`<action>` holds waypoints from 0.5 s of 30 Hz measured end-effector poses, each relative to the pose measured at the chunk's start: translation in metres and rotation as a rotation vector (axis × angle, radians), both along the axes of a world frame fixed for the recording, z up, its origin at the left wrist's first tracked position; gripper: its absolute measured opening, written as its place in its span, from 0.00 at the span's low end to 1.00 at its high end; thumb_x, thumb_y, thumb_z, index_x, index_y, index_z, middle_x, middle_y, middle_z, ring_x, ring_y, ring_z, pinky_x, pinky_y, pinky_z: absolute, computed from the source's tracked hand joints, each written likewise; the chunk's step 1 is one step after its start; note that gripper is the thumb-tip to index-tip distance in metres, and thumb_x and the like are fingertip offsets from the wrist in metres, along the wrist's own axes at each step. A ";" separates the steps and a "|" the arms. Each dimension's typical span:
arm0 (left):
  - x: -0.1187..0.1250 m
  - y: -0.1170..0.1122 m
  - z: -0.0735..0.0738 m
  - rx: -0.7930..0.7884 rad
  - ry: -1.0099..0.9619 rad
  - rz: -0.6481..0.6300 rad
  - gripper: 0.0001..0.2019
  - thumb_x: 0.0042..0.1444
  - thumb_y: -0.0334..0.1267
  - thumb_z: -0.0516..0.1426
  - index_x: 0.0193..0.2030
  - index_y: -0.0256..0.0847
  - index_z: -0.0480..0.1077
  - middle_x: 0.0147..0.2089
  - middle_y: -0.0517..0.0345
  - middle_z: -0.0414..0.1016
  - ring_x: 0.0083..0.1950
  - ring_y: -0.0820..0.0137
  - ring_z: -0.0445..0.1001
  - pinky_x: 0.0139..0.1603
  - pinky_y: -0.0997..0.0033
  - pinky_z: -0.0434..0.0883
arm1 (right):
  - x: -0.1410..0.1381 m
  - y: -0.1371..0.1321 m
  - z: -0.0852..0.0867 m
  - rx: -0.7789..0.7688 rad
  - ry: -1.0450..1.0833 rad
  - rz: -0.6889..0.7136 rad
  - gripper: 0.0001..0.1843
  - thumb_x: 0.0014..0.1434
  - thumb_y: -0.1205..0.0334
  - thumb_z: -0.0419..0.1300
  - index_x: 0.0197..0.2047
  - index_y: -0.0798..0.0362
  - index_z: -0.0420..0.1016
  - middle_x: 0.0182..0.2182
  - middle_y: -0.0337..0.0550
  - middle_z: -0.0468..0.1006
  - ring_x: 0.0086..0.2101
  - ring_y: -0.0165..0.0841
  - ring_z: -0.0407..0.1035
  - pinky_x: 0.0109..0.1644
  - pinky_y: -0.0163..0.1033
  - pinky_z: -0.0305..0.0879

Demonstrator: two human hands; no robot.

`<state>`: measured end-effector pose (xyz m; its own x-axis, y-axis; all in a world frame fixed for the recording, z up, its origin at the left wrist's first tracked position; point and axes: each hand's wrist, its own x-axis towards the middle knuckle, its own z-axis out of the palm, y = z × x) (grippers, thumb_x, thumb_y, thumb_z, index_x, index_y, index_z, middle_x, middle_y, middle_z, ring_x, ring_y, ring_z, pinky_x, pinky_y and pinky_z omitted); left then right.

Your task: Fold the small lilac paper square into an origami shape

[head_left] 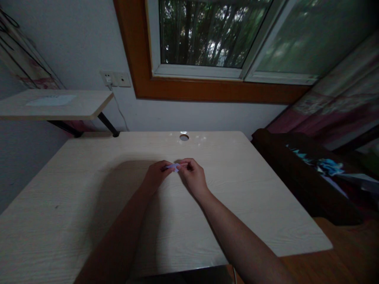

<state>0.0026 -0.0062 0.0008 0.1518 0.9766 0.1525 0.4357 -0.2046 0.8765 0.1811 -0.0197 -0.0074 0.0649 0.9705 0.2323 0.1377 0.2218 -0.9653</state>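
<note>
Between my two hands is a small, pale purple folded piece (175,167) that looks like paper. My left hand (156,174) pinches its left end between thumb and fingers. On the other side, my right hand (194,175) is closed on its right end with thumb and fingertips. The fingers cover much of the piece, so its full shape is hidden. Both hands are over the far middle part of the light wood-grain desk (242,205).
A raised shelf (97,106) with a sheet of paper (51,100) stands at the back left. Behind the desk are a cable hole (184,137), wall sockets (115,79) and a window. Dark furniture (284,165) with blue items borders the right side.
</note>
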 end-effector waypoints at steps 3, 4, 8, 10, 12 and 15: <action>0.000 -0.001 0.001 0.004 0.028 -0.009 0.09 0.53 0.46 0.63 0.33 0.44 0.80 0.29 0.60 0.81 0.31 0.68 0.75 0.35 0.72 0.69 | 0.000 0.000 0.001 0.026 -0.026 0.005 0.11 0.57 0.56 0.67 0.42 0.50 0.78 0.34 0.42 0.82 0.35 0.36 0.76 0.42 0.40 0.71; -0.001 -0.001 0.001 0.005 0.031 0.003 0.10 0.53 0.47 0.63 0.32 0.44 0.80 0.28 0.60 0.80 0.31 0.68 0.75 0.34 0.72 0.68 | -0.001 0.000 0.002 0.035 -0.042 0.004 0.11 0.58 0.55 0.66 0.42 0.50 0.78 0.35 0.42 0.82 0.36 0.36 0.76 0.43 0.40 0.71; -0.002 -0.003 -0.002 -0.026 -0.045 0.031 0.10 0.52 0.46 0.64 0.30 0.42 0.80 0.26 0.60 0.79 0.29 0.69 0.74 0.31 0.73 0.67 | -0.001 -0.002 0.002 0.074 -0.118 -0.007 0.11 0.58 0.55 0.66 0.44 0.49 0.78 0.37 0.43 0.82 0.37 0.36 0.76 0.44 0.41 0.71; -0.003 -0.003 -0.005 -0.072 -0.149 0.015 0.11 0.51 0.46 0.64 0.30 0.41 0.79 0.25 0.60 0.79 0.29 0.70 0.75 0.31 0.73 0.68 | -0.001 -0.002 0.002 0.077 -0.100 0.003 0.11 0.59 0.56 0.66 0.44 0.49 0.78 0.36 0.43 0.82 0.36 0.36 0.75 0.44 0.41 0.70; -0.003 -0.003 -0.007 -0.127 -0.258 0.000 0.10 0.51 0.46 0.64 0.30 0.40 0.80 0.26 0.59 0.79 0.29 0.70 0.75 0.33 0.73 0.71 | -0.001 -0.002 0.001 0.059 -0.038 0.021 0.11 0.59 0.57 0.65 0.45 0.49 0.76 0.35 0.41 0.82 0.35 0.35 0.75 0.43 0.40 0.70; -0.002 -0.002 -0.008 -0.187 -0.350 -0.018 0.11 0.51 0.45 0.64 0.31 0.39 0.80 0.26 0.57 0.80 0.28 0.70 0.76 0.33 0.72 0.73 | -0.002 0.000 -0.001 0.015 0.055 0.021 0.13 0.58 0.58 0.66 0.46 0.49 0.74 0.33 0.39 0.81 0.33 0.34 0.74 0.42 0.39 0.69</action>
